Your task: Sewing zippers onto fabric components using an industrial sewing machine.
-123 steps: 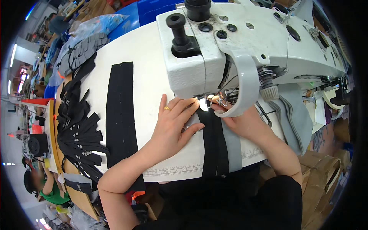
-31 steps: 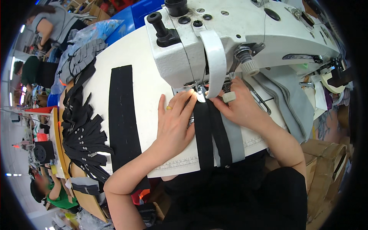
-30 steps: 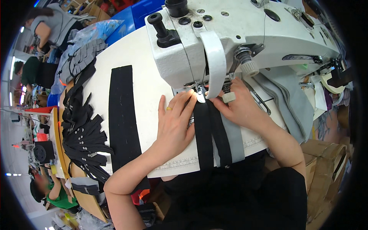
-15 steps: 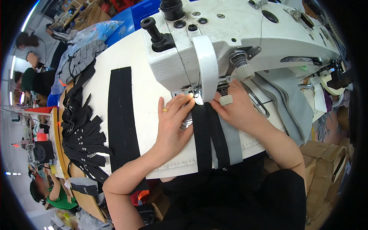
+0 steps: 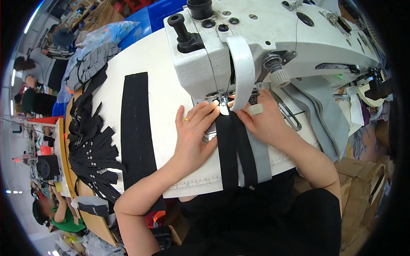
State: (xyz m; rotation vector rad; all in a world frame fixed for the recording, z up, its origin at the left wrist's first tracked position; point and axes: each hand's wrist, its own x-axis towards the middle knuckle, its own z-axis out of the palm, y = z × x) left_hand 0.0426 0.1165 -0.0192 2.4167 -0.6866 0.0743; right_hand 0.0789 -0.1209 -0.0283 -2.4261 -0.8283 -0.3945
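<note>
A black fabric strip (image 5: 228,158) and a narrow black zipper tape (image 5: 247,158) run under the presser foot (image 5: 224,106) of a white sewing machine (image 5: 200,72). Grey fabric (image 5: 261,158) lies beneath them. My left hand (image 5: 194,134), with a ring on one finger, rests flat with its fingers stretched out, the tips touching the black strip beside the foot. To the right of the foot, my right hand (image 5: 267,119) is curled with its thumb on the zipper tape. A fingertip shows close behind the foot; its other fingers are partly hidden by the machine's guard and a tension knob.
A wide black strip (image 5: 137,128) lies left on the white table. Bundled black zippers (image 5: 96,149) hang at its left edge. Grey pieces (image 5: 320,111) and a metal tool (image 5: 290,117) lie right. A cardboard box (image 5: 361,192) stands at lower right. Other people work far left.
The machine appears shifted slightly right in the picture. The strip and zipper tape lie closer together near the foot. A right fingertip now shows behind the foot. My left hand barely moves.
</note>
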